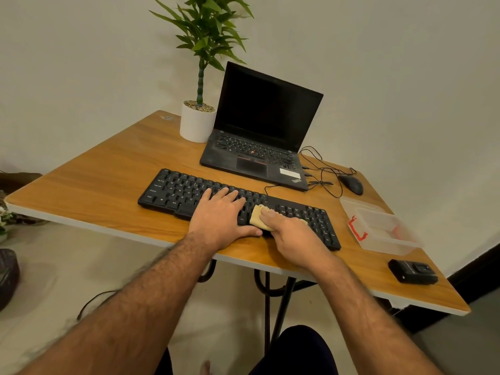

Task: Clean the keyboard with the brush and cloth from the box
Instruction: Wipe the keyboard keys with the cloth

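A black keyboard [178,189] lies across the middle of the wooden table [94,185]. My left hand [220,217] rests flat on its centre keys, fingers spread, holding it down. My right hand [290,234] presses a folded tan cloth [259,215] onto the keys just right of centre. The clear plastic box [384,234] with red latches stands open at the right of the keyboard, its lid behind it. I see no brush.
An open black laptop [259,136] stands behind the keyboard, a potted plant [198,115] to its left. A black mouse [351,184] with tangled cables lies at the back right. A small black device [412,271] sits near the table's front right edge.
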